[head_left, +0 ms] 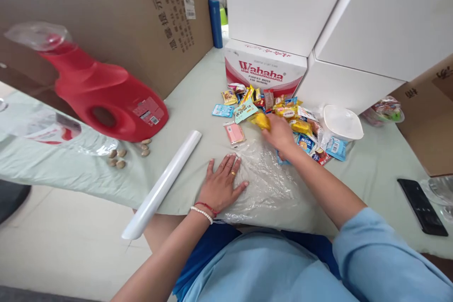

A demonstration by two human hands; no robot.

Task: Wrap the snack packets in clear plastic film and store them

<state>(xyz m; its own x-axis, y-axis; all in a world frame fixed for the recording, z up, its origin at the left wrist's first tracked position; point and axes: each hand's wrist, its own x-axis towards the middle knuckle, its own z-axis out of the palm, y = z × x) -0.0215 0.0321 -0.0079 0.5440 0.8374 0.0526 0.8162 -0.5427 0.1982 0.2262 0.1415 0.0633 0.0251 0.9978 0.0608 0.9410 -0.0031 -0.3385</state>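
Note:
My left hand (221, 184) lies flat with its fingers spread on the cloth-covered table, over the left edge of a clear plastic bag (272, 184). The bag is spread out flat and crinkled. At the near side of a snack pile, my right hand (281, 134) is closed on a yellow snack packet (261, 120). A pale green printed label (246, 111) shows right beside that packet; I cannot tell whether it belongs to it. Just past my left fingertips is a pink packet (234, 133). Several wrapped snacks (300, 127) in yellow, blue and red surround my right hand.
A Wahaha carton (265, 70) stands behind the snacks, with a white bowl (342, 122) to their right. On the left are a white roll (163, 184), a large red jug (109, 94), a clear bottle (53, 125) and several brown nuts (118, 158). A black phone (422, 206) lies far right.

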